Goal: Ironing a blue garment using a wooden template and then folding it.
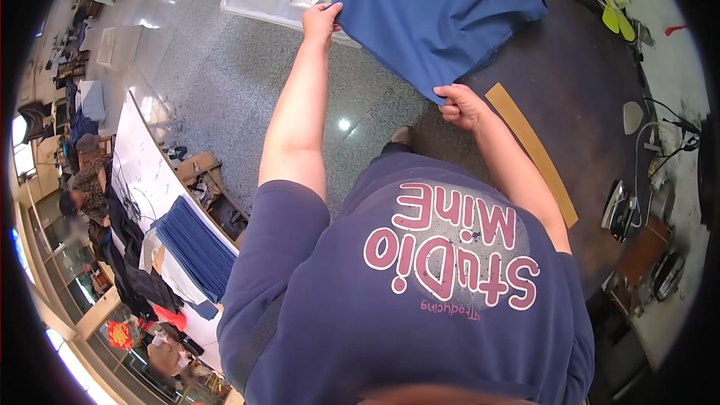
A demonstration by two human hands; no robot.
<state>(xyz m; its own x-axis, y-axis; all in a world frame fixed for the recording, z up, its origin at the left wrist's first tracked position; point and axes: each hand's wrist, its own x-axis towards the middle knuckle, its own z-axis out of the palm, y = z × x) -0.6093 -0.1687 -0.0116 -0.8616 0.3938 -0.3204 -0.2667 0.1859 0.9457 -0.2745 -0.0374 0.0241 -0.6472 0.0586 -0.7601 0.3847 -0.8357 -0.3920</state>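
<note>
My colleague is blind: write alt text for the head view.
A person's left hand and right hand grip a blue cloth by its near edge, partly over a dark table, where a tan strip lies.

An iron (617, 210) and stacked blue cloth (196, 247) mark a garment workshop.

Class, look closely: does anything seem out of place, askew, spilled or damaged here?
Nothing looks plainly spilled or damaged. The thin black cables at the far right look untidy, looping in a tangle rather than lying straight. The broad blue fabric sheet slants, but that seems ordinary: the left hand and right hand hold its edge.
</note>
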